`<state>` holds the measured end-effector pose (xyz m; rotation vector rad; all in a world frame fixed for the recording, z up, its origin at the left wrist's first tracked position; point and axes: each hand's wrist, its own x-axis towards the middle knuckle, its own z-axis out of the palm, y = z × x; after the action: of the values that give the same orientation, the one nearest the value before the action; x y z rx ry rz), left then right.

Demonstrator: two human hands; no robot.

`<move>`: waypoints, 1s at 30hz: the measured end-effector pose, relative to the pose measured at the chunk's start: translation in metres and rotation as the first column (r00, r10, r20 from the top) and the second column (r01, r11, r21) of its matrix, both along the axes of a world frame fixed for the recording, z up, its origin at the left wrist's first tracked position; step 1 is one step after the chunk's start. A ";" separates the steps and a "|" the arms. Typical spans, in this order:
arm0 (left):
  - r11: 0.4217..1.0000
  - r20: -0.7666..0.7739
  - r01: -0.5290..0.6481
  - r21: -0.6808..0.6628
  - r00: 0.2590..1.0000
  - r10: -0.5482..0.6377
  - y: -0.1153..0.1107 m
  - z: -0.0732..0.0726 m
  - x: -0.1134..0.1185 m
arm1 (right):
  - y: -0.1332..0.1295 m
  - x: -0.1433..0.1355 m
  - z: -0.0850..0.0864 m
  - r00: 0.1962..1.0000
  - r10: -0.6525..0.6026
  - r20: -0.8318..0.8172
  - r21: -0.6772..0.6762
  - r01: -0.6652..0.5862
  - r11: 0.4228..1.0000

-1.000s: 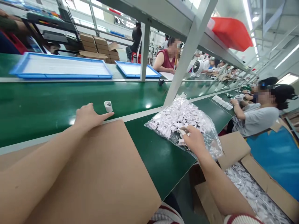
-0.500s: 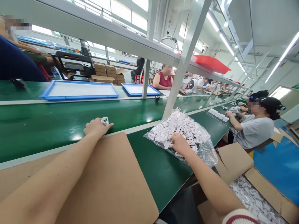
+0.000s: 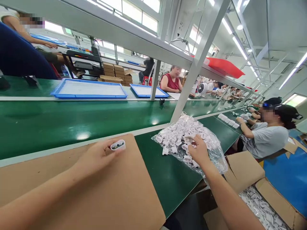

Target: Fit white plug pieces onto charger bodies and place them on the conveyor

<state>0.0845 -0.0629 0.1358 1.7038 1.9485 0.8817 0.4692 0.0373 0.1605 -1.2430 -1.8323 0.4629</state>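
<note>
Over the cardboard sheet [image 3: 115, 188], my left hand [image 3: 99, 155] is closed around a small white plastic housing [image 3: 118, 145]. The housing's open end faces me and shows what looks like a dark green circuit board inside. My right hand [image 3: 199, 150] is at a clear plastic bag [image 3: 219, 159] heaped with small white plastic parts [image 3: 178, 131]. Its thumb and forefinger are curled around one white part [image 3: 189, 138] at the top of the heap. A few parts have spread to the bag's near left edge.
A slanted metal post [image 3: 185, 92] rises just behind the bag. Beyond the green conveyor belt [image 3: 129, 115] lie blue-rimmed trays [image 3: 90, 88]. At lower right stands an open carton [image 3: 275, 195] holding more white parts. A co-worker [image 3: 266, 134] sits to the right.
My left hand has drawn back from the conveyor's edge to over the cardboard, turning the housing's open end toward me. My right hand has shifted right and lifted slightly with a white part.
</note>
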 end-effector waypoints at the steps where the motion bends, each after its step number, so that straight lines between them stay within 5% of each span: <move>1: 0.999 -0.011 0.041 0.027 0.999 -0.041 -0.011 -0.003 0.005 | -0.002 -0.012 0.004 0.984 0.045 -0.173 -0.083 -0.060 0.995; 4: 0.981 -0.071 0.155 0.116 0.986 -0.148 -0.033 -0.011 0.019 | -0.010 -0.060 0.011 0.811 0.142 -0.568 -0.348 -0.392 0.851; 9: 0.969 -0.071 0.183 0.164 0.982 -0.173 -0.041 -0.033 0.027 | -0.017 -0.138 0.009 0.647 0.103 -0.756 -0.560 -0.719 0.411; 11: 0.969 -0.015 0.142 0.203 0.990 -0.142 -0.041 -0.041 0.025 | -0.017 -0.159 0.003 0.626 0.113 -0.772 -0.571 -0.760 0.311; 13: 0.965 0.029 0.136 0.224 0.989 -0.146 -0.041 -0.046 0.023 | -0.015 -0.172 -0.006 0.616 0.111 -0.780 -0.571 -0.773 0.278; 17: 0.960 0.085 0.152 0.236 0.981 -0.176 -0.041 -0.051 0.022 | -0.013 -0.182 -0.030 0.685 0.073 -0.725 -0.615 -0.691 0.379; 21: 0.961 0.105 0.155 0.230 0.977 -0.183 -0.039 -0.053 0.021 | -0.015 -0.177 -0.051 0.832 0.205 -0.515 -0.598 -0.520 0.610; 24: 0.962 0.110 0.165 0.216 0.975 -0.192 -0.038 -0.054 0.020 | -0.020 -0.175 -0.057 0.898 0.398 -0.187 -0.398 -0.440 0.805; 27: 0.962 0.123 0.167 0.218 0.973 -0.196 -0.038 -0.055 0.019 | -0.023 -0.175 -0.059 0.833 0.547 0.083 -0.236 -0.516 0.823; 30: 0.961 0.128 0.165 0.224 0.972 -0.196 -0.039 -0.057 0.019 | -0.021 -0.175 -0.060 0.783 0.605 0.145 -0.291 -0.550 0.783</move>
<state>0.1036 -0.1019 0.0788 1.8417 1.6205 1.1448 0.2944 0.0160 0.1006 -0.8713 -2.4271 0.9317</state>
